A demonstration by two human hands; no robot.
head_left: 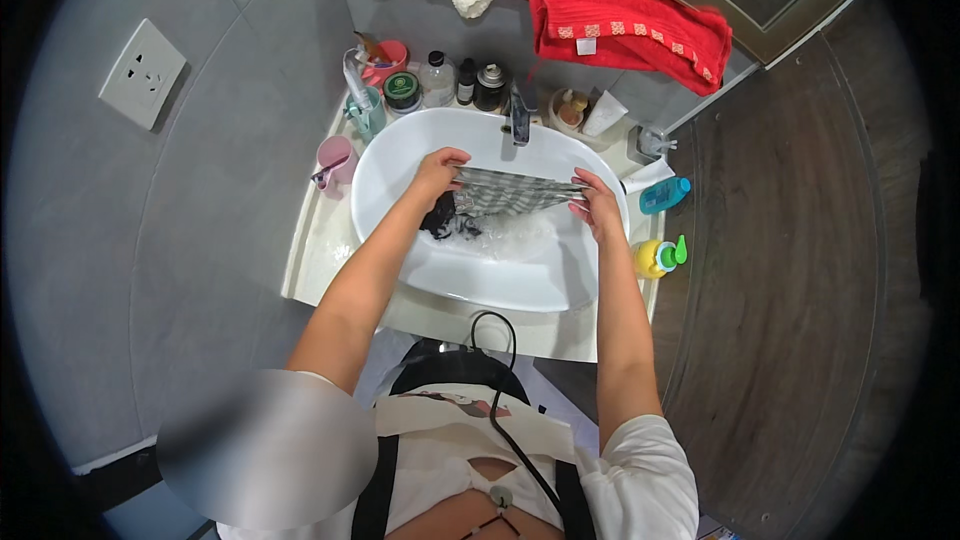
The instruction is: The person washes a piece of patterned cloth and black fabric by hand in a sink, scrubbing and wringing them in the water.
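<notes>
A grey checked cloth [515, 192], maybe a garment, is stretched between my two hands over the white washbasin [480, 290]. My left hand [437, 175] is closed on its left end, and my right hand [597, 202] pinches its right end. Below the cloth, sudsy water [510, 238] lies in the basin. A dark wet cloth [438, 217] sits in the water near my left hand, partly covered by the checked one. The faucet [519, 118] stands at the basin's far rim, beyond the cloth.
Along the back of the counter [330, 230] stand a pink cup [337, 160], a green-lidded jar [402, 91] and several bottles. To the right are a blue bottle [665, 195] and a yellow pump bottle [655, 258]. A red towel [630, 25] hangs above.
</notes>
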